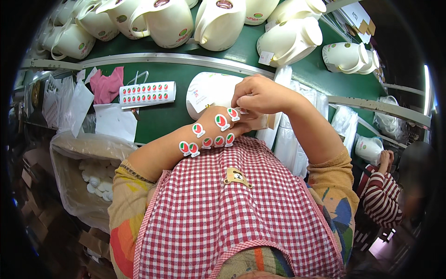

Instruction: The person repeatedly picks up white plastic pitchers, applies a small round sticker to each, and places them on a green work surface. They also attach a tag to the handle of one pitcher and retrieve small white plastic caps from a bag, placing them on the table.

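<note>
A cream-white jug (218, 83) lies on its side on the green worktop, with a white paper tag (200, 99) at its left end. My left hand (239, 120) lies across its near side, fingers curled by the jug's right end and partly hidden. Several round red-and-green stickers (198, 129) are stuck along my left forearm and the back of that hand. Above it, my right hand (254, 94) is closed in a pinch at a sticker (233, 113) near the left knuckles. Its fingertips are partly covered.
A sticker sheet (147, 94), a pink cloth (107, 85) and white paper (116, 122) lie left. Clear plastic bags (291, 144) lie right. More jugs (169, 23) line the far side beyond a metal rail (186, 57). A plastic-lined box (69, 172) stands lower left; another person (381, 200) is right.
</note>
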### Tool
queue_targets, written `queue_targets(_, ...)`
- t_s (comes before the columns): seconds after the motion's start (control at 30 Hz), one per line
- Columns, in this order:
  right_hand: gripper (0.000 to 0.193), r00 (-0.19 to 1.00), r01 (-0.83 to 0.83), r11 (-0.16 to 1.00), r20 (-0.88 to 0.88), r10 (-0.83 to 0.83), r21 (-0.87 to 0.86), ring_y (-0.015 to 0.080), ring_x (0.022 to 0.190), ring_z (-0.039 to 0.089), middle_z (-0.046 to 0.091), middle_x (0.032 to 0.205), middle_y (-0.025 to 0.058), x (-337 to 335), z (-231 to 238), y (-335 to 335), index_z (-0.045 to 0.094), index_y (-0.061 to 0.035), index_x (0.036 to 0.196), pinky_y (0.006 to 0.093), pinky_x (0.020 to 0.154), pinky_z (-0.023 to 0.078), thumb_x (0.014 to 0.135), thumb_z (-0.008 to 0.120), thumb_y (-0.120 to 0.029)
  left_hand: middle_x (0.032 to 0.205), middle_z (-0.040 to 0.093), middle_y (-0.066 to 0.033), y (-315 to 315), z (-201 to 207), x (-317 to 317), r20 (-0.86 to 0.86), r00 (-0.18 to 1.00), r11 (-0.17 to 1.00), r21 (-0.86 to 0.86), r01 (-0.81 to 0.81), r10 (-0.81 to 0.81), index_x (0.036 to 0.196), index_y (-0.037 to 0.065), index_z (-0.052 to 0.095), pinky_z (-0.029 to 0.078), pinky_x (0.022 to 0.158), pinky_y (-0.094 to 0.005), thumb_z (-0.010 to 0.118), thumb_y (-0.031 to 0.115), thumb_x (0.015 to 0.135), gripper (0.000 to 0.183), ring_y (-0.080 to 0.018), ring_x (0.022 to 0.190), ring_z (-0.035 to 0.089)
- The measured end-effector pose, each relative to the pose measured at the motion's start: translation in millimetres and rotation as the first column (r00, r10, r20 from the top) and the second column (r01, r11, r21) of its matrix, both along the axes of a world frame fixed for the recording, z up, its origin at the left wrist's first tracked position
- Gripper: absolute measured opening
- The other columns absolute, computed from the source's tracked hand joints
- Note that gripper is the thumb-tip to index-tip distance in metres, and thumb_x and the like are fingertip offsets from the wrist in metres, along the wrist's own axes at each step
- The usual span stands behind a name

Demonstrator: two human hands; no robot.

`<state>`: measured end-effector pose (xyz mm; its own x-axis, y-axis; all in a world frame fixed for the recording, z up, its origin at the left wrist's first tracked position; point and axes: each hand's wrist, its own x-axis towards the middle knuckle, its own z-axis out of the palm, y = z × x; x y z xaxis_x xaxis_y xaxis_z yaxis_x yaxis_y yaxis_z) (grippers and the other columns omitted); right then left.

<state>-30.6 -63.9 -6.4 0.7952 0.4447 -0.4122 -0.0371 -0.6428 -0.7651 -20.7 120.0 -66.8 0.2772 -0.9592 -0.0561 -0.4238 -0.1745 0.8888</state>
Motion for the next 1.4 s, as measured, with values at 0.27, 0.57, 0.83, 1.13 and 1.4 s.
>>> queue_targets(0.27, 0.024, 0.961, 0.139, 0.986, -0.253, -0.112, 0.094, 0.0162, 0.074, 0.058, 0.064, 0.08, 0.0088, -0.4, 10.2, -7.0, 0.067, 0.0016, 0.085, 0.0274, 0.071, 0.047, 0.078, 0.052, -0.016, 0.088, 0.066, -0.0085, -1.3, 3.3, 4.4, -0.012, 0.999, 0.996, -0.068, 0.052, -0.053, 0.107, 0.018, 0.062, 0.052, 0.07, -0.0345, 0.059, 0.022, 0.084, 0.024, -0.0264, 0.078, 0.066)
queue_targets(0.57, 0.02, 0.954, 0.153, 0.988, -0.264, -0.143, 0.018, 0.0128, 0.066, 0.055, 0.062, 0.071, 0.0065, -2.2, 11.7, -6.9, 0.064, 0.0014, 0.079, 0.0269, 0.063, 0.046, 0.076, 0.055, -0.016, 0.093, 0.066, -0.0074, -4.6, 1.9, 7.3, -0.099, 0.994, 0.998, -0.063, 0.032, -0.038, 0.111, 0.017, 0.062, 0.051, 0.076, -0.0321, 0.06, 0.018, 0.084, 0.028, -0.0232, 0.085, 0.066)
queue_targets(0.83, 0.011, 0.946, 0.291, 0.954, -0.169, -0.276, 0.077, 0.0124, 0.066, 0.055, 0.061, 0.07, 0.0057, -5.4, 13.8, -7.3, 0.064, 0.0011, 0.074, 0.0278, 0.062, 0.045, 0.073, 0.06, -0.01, 0.099, 0.066, -0.0131, -5.9, 15.0, 8.5, -0.24, 0.971, 1.0, 0.007, 0.002, 0.0, 0.107, 0.002, 0.061, 0.05, 0.083, -0.03, 0.061, 0.003, 0.082, 0.025, -0.0206, 0.091, 0.065)
queue_targets(1.13, 0.012, 0.693, 0.458, 0.816, 0.432, -0.577, 0.353, 0.0122, 0.072, 0.053, 0.059, 0.077, 0.0046, -31.6, 51.0, -30.8, 0.064, 0.0008, 0.082, 0.0255, 0.066, 0.043, 0.082, 0.061, -0.011, 0.078, 0.061, -0.0058, -19.5, 22.8, 53.6, -0.406, 0.843, 0.934, 0.111, -0.338, 0.353, 0.113, -0.003, 0.054, 0.047, 0.062, -0.023, 0.057, 0.025, 0.086, 0.038, -0.0108, 0.066, 0.056)
queue_targets(1.4, 0.009, 0.869, 0.478, 0.864, 0.062, -0.491, 0.156, 0.0191, 0.073, 0.06, 0.062, 0.08, 0.0093, -73.3, -23.3, -2.0, 0.062, -0.0027, 0.086, 0.0283, 0.068, 0.048, 0.081, 0.06, -0.009, 0.091, 0.057, -0.0097, -40.5, -24.8, 72.2, -0.898, 0.104, 0.75, 0.288, -0.596, 0.427, 0.114, -0.001, 0.045, 0.054, 0.077, -0.0382, 0.048, 0.009, 0.092, 0.024, -0.0193, 0.078, 0.059)
